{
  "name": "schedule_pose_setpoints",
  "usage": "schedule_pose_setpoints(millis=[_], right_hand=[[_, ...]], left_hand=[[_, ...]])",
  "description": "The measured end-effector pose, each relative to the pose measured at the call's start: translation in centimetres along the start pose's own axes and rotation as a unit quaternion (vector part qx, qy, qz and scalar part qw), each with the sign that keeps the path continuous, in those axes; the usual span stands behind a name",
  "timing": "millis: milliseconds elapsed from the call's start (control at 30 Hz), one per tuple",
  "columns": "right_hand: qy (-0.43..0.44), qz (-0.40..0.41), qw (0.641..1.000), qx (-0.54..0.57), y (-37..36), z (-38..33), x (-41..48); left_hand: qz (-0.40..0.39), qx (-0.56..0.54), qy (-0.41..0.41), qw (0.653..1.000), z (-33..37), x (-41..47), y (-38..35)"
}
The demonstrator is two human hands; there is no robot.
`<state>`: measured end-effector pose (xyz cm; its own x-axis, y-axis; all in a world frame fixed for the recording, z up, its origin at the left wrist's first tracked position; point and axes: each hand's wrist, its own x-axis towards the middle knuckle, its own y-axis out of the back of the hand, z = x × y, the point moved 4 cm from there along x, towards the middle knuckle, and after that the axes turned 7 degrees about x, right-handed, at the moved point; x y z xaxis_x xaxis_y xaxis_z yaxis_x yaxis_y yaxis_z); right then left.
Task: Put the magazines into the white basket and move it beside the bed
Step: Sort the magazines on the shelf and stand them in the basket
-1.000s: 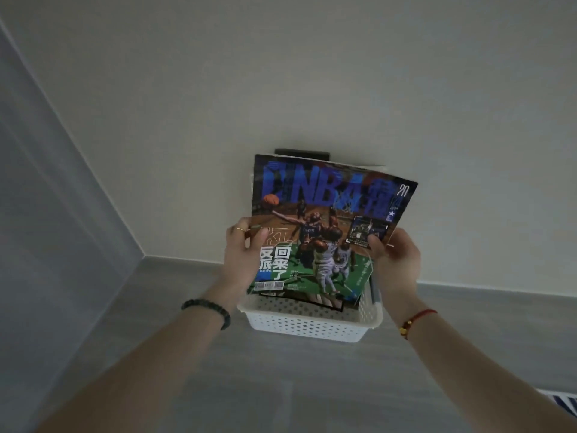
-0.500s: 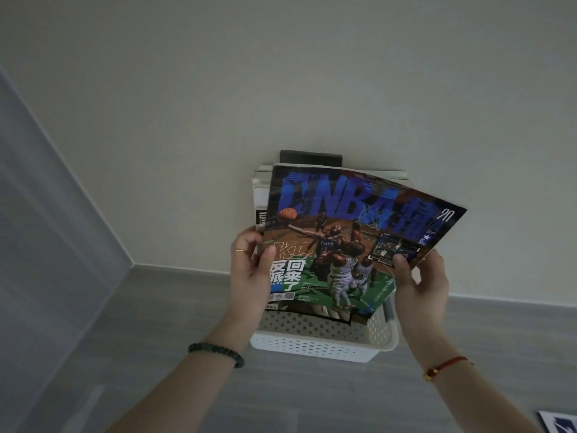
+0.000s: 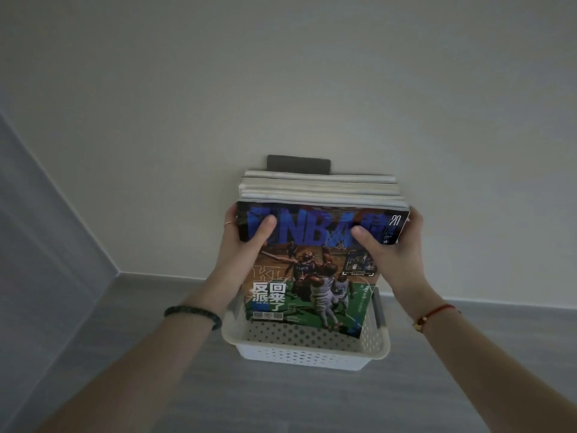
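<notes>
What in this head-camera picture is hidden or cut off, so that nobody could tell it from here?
- Floor of the white perforated plastic basket: mostly hidden by the stack of magazines.
- Covers behind the blue basketball front cover: only page edges show.
- Dark rectangular object on the wall: lower part hidden by the stack.
- Fingers of the left hand and right hand: behind the stack.
- The bed: outside the frame.

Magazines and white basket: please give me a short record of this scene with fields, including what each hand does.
held item: stack of magazines, basketball cover in front
left hand: grips the stack's left edge, thumb on the cover
right hand: grips the stack's right edge, thumb on the cover
stack position: standing upright, lower end inside the white basket
basket position: on the grey floor, close to the wall
bed: not in view
</notes>
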<state>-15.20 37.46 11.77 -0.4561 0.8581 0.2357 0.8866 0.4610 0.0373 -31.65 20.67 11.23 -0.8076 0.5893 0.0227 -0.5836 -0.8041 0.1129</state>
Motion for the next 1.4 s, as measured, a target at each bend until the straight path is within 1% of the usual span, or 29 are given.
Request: schedule_pose_setpoints(millis=[67,167,267,433,533,633,733,833,933,1067,1200,1267,1400], right_hand=[[-0.021,-0.018,1.0,-0.009,0.1,0.1,0.8],[-0.043,-0.054,0.997,-0.022,0.1,0.8,0.8],[-0.01,-0.054,0.998,-0.006,-0.1,0.7,0.3],[0.03,-0.042,0.998,0.031,-0.6,0.0,0.3],[0.052,-0.045,0.997,0.041,-0.8,-0.4,0.6],[0.036,-0.052,0.997,0.032,-1.0,-0.1,1.0],[0.025,-0.06,0.998,0.003,-0.8,0.1,1.5],[0.018,-0.054,0.996,-0.069,-0.2,0.2,1.3],[-0.017,-0.041,0.99,-0.137,1.4,0.6,0.6],[-0.055,-0.039,0.987,-0.147,6.3,-0.4,-2.8],[-0.102,-0.009,0.987,-0.128,14.8,-0.7,-8.7],[-0.131,0.019,0.983,-0.126,19.8,-0.5,-11.8],[-0.2,0.079,0.969,-0.12,29.2,0.3,-18.1]], left_hand=[[-0.003,0.051,0.002,0.999,0.5,0.3,-0.1],[0.03,0.037,0.0,0.999,0.0,0.1,-0.2],[0.049,0.005,-0.031,0.998,-0.5,-0.3,-0.1],[0.079,-0.034,-0.044,0.995,-0.8,0.3,0.6],[0.084,-0.017,-0.063,0.994,-0.7,0.8,0.7],[0.092,0.016,-0.055,0.994,-0.7,1.1,0.3],[0.102,0.019,-0.061,0.993,-0.4,1.2,0.0],[0.123,0.012,-0.058,0.991,-0.3,0.4,-0.2],[0.144,0.024,-0.027,0.989,-0.6,-1.3,0.0],[0.198,0.034,0.024,0.979,-1.9,-5.6,0.1],[0.19,0.027,0.001,0.982,-2.5,-11.4,-2.3],[0.15,0.046,-0.002,0.988,-3.1,-14.6,-4.6],[0.022,0.088,0.019,0.996,-4.2,-22.2,-11.5]])
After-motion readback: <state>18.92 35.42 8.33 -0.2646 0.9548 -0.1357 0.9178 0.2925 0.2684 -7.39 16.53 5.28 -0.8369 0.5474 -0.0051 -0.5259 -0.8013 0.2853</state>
